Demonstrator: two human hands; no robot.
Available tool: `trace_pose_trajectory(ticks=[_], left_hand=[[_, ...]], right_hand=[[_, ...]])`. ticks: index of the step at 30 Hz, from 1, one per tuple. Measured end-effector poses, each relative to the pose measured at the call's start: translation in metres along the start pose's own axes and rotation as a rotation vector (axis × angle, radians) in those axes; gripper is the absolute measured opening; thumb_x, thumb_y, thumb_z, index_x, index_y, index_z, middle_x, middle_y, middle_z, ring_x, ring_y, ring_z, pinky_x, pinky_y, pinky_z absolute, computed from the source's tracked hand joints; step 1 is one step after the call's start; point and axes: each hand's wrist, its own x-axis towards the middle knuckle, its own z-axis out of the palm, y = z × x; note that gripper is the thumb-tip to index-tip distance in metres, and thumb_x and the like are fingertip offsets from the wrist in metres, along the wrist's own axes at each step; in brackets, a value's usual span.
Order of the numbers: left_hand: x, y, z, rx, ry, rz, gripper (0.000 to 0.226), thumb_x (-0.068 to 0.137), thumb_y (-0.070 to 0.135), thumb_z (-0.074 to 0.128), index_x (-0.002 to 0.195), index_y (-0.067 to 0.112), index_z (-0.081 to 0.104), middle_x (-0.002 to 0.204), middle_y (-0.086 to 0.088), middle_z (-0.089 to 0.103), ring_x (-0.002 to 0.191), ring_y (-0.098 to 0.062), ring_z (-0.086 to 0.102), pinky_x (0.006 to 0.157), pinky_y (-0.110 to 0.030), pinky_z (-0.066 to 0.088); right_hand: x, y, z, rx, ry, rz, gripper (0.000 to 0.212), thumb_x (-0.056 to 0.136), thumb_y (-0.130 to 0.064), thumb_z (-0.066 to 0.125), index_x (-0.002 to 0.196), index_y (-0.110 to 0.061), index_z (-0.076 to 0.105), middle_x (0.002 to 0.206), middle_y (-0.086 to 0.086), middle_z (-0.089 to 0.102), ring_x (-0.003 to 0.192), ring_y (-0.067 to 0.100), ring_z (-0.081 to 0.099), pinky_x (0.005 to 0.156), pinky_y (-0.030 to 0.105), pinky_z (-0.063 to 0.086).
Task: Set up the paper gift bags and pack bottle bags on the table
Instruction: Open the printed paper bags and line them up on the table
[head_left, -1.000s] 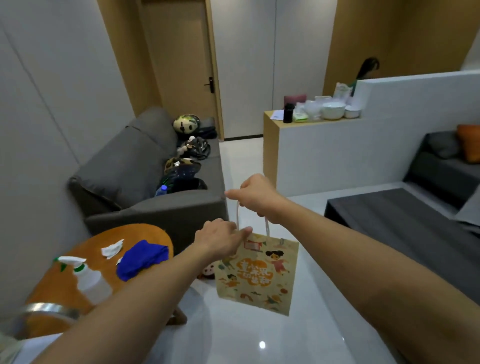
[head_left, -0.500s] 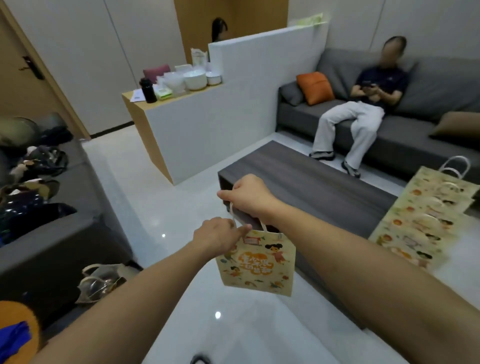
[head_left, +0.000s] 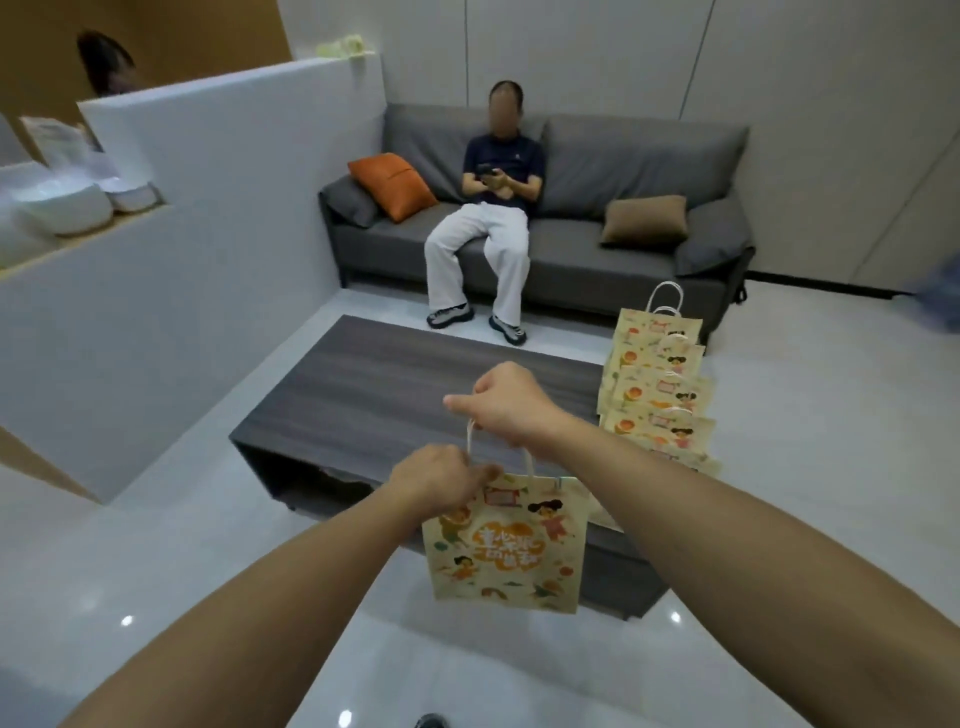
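Paper gift bag (head_left: 503, 545) hangs pinched by both hands, right hand (head_left: 511, 402) on its handle, left hand (head_left: 441, 478) at its rim; next, stand it on the table (head_left: 415, 384).

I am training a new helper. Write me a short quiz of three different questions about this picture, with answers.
1. True or false: the held gift bag already stands on the coffee table.
2. Which hand grips the white handle from above?
3. The row of bags stands at which end of the table: a) left, b) right?

Key:
1. False; it hangs in the air.
2. The right hand; the left hand pinches the bag's top edge.
3. b
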Motion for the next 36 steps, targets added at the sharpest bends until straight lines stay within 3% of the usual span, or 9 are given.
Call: trace_pose_trajectory(ticks=[5,9,12,15,19,24,30,36], left_hand=[[0.055,0.012,-0.033,0.154,-0.008,0.139,0.060,0.096,0.071,0.037,0.073,0.020,0.056,0.087,-0.004,0.069,0.089,-0.024,0.066,0.086,-0.042,0.054],[0.099,0.012,-0.046,0.209,0.008,0.248,0.066,0.092,0.078,0.031,0.069,0.021,0.054,0.088,-0.007,0.068,0.087,-0.026,0.065,0.082,-0.044,0.056],[0.127,0.013,-0.051,0.199,0.038,0.289,0.057,0.094,0.071,0.037,0.073,0.021,0.054,0.090,-0.005,0.066,0.089,-0.026,0.062,0.081,-0.045,0.055],[0.157,0.015,-0.060,0.199,0.030,0.313,0.045,0.092,0.067,0.045,0.078,0.024,0.050,0.102,-0.007,0.064,0.097,-0.028,0.058,0.085,-0.046,0.053],[0.200,0.023,-0.072,0.215,0.031,0.368,0.053,0.089,0.072,0.050,0.098,0.020,0.052,0.113,-0.007,0.058,0.107,-0.030,0.053,0.090,-0.046,0.049],[0.278,0.036,-0.084,0.247,-0.044,0.366,0.037,0.091,0.057,0.056,0.106,0.023,0.053,0.122,-0.008,0.058,0.116,-0.029,0.050,0.097,-0.049,0.047],[0.366,0.071,-0.095,0.335,-0.082,0.324,0.055,0.092,0.055,0.055,0.133,0.019,0.048,0.138,-0.007,0.048,0.130,-0.030,0.040,0.105,-0.050,0.042],[0.461,0.116,-0.111,0.330,-0.107,0.325,0.059,0.091,0.052,0.059,0.138,0.018,0.045,0.139,-0.007,0.049,0.131,-0.030,0.041,0.105,-0.051,0.042]], right_hand=[[0.041,0.000,-0.020,-0.008,0.131,0.064,0.041,0.090,-0.039,0.071,0.063,-0.014,0.052,0.064,0.007,0.050,0.049,0.014,0.040,0.047,0.027,0.034],[0.072,0.004,-0.030,-0.016,0.218,0.100,0.037,0.090,-0.039,0.071,0.066,-0.014,0.056,0.063,0.008,0.048,0.054,0.017,0.043,0.052,0.029,0.035],[0.095,0.007,-0.038,-0.058,0.257,0.113,0.040,0.090,-0.040,0.071,0.065,-0.012,0.058,0.063,0.006,0.054,0.058,0.016,0.050,0.058,0.032,0.042],[0.122,0.008,-0.050,-0.138,0.249,0.122,0.039,0.091,-0.041,0.069,0.067,-0.012,0.062,0.068,0.001,0.062,0.064,0.014,0.057,0.061,0.030,0.045],[0.169,0.015,-0.069,-0.220,0.255,0.113,0.038,0.092,-0.040,0.067,0.068,-0.013,0.060,0.072,0.003,0.062,0.071,0.018,0.059,0.062,0.032,0.045],[0.248,0.039,-0.095,-0.199,0.204,0.135,0.042,0.093,-0.040,0.067,0.070,-0.005,0.063,0.070,0.008,0.058,0.067,0.020,0.057,0.063,0.035,0.049],[0.338,0.077,-0.133,-0.184,0.131,0.167,0.041,0.094,-0.040,0.066,0.068,-0.008,0.060,0.065,0.008,0.055,0.061,0.019,0.054,0.064,0.038,0.052],[0.421,0.116,-0.179,-0.209,0.088,0.186,0.042,0.094,-0.039,0.065,0.072,-0.003,0.066,0.071,0.010,0.063,0.067,0.019,0.057,0.062,0.033,0.047]])
